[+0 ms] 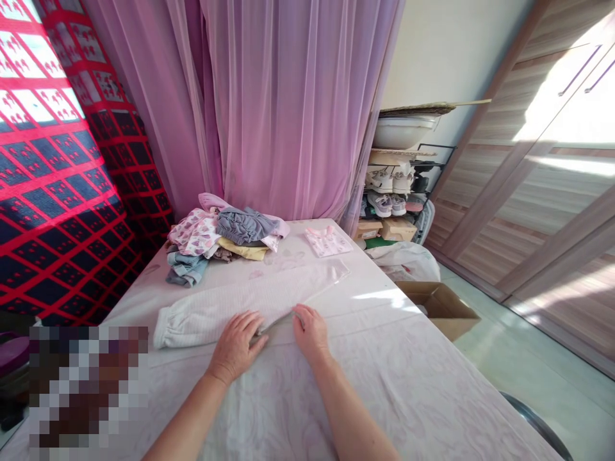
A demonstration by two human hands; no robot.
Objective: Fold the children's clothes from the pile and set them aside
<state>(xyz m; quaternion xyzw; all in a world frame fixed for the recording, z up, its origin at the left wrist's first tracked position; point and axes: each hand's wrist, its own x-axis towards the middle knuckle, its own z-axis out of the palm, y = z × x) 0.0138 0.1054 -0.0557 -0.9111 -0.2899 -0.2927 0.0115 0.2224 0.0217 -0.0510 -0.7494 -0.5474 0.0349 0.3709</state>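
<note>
A pair of white child's trousers [216,310], folded lengthwise, lies across the bed with its gathered cuff toward the left. My left hand [237,342] rests on the near edge of the cloth, fingers spread and flat. At the crotch of the trousers, my right hand [311,330] has its fingers curled round the near edge, pinching the fabric. Beyond the trousers sits a heap of clothes [225,234] with grey, yellow, denim and patterned pieces. A folded pink printed top [327,242] lies by itself at the far right of the bed.
The bed [384,378] has a pale patterned sheet. Purple curtains [293,109] hang behind it, and a red-and-black checked cloth [62,173] hangs at left. To the right are an open cardboard box [451,326], a shoe rack [389,186] and a wooden wardrobe [519,211].
</note>
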